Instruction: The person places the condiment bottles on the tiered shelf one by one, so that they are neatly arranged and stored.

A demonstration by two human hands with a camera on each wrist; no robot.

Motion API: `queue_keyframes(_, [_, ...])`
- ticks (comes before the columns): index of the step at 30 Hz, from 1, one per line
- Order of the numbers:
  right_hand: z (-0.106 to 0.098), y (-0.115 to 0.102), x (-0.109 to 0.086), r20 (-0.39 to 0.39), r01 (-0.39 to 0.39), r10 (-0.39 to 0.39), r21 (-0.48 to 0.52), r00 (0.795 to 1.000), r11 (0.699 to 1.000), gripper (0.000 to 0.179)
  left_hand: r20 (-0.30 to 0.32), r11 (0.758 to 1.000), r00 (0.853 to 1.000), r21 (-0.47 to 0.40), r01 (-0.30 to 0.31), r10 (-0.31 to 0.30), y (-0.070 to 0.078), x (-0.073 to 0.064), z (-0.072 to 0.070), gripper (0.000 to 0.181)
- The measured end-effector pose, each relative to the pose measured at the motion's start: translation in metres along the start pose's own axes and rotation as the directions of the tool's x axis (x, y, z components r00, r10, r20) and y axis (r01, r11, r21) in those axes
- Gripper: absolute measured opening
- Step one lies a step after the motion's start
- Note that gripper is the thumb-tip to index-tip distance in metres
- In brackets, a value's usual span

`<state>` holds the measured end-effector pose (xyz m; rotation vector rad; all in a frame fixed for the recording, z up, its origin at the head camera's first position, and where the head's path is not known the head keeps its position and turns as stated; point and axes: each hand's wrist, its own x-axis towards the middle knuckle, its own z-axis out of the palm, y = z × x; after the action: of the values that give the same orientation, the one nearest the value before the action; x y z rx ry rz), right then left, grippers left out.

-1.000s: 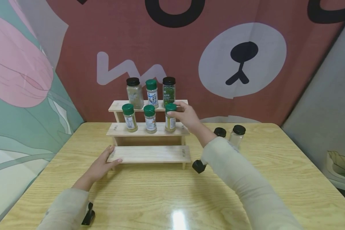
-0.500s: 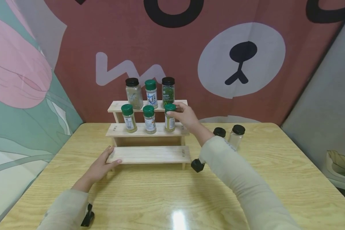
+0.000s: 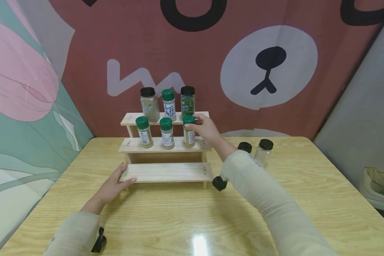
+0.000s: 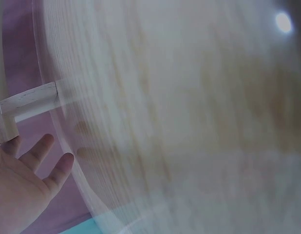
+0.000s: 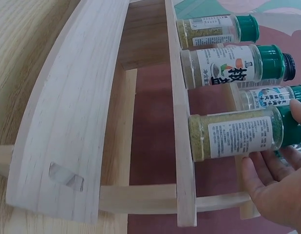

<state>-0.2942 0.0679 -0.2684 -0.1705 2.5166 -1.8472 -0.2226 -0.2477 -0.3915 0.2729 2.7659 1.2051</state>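
My right hand (image 3: 208, 131) holds a spice jar (image 5: 235, 136) by its green lid, thumb on the near side. The jar stands upright at the right end of the middle shelf of a three-tier wooden rack (image 3: 166, 172). My left hand (image 3: 113, 186) holds the left end of the rack's lowest shelf, thumb at its front edge. In the left wrist view, some fingers (image 4: 63, 170) are spread below the shelf level. Two more green-lidded jars, a left one (image 3: 144, 133) and a middle one (image 3: 167, 134), share the middle shelf with it.
On the top shelf stand a black-lidded jar (image 3: 150, 106), a green-lidded jar (image 3: 169, 106) and a black-lidded jar of green herbs (image 3: 187, 101). Two black-lidded jars, one clear (image 3: 264, 153) and one partly hidden (image 3: 244, 147), stand on the table (image 3: 166, 220) behind my right sleeve.
Almost nothing has moved. My right hand stays at the green lid and my left hand at the lowest shelf, with only a slight shift of the head view.
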Motion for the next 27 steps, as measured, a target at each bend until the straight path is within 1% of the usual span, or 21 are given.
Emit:
queue_keyframes(4, [-0.005, 0.001, -0.003, -0.007, -0.002, 0.002, -0.014, 1.000, 1.000, 0.050, -0.001, 1.000, 1.000, 0.008, 0.001, -0.001, 0.000, 0.000, 0.000, 0.084])
queue_keyframes(8, [-0.011, 0.006, -0.008, -0.006, 0.025, -0.025, -0.017, 1.000, 1.000, 0.048, -0.002, 1.000, 1.000, 0.008, -0.010, 0.010, 0.000, -0.001, 0.000, 0.083])
queue_keyframes(11, [-0.017, 0.011, -0.012, 0.013, 0.054, -0.054, 0.012, 0.998, 0.998, 0.048, 0.001, 1.000, 1.000, 0.005, -0.001, 0.001, 0.000, -0.001, 0.000, 0.083])
queue_keyframes(15, [-0.026, 0.019, -0.019, 0.027, 0.048, -0.050, 0.057, 0.998, 0.997, 0.047, 0.007, 1.000, 1.000, 0.006, 0.016, -0.016, 0.000, -0.001, 0.000, 0.084])
queue_keyframes(20, [-0.042, 0.023, -0.031, 0.034, 0.057, -0.061, 0.111, 0.998, 0.992, 0.044, 0.005, 1.000, 1.000, 0.016, 0.010, -0.010, 0.001, -0.001, 0.000, 0.084])
queue_keyframes(23, [-0.054, 0.026, -0.037, 0.027, 0.072, -0.075, 0.112, 0.997, 0.991, 0.044, 0.004, 1.000, 1.000, 0.021, 0.005, -0.005, 0.000, -0.001, 0.000, 0.084])
queue_keyframes(27, [-0.067, 0.032, -0.040, 0.007, 0.072, -0.074, 0.124, 0.997, 0.990, 0.044, 0.002, 1.000, 1.000, 0.023, -0.002, 0.002, 0.000, -0.001, -0.001, 0.084])
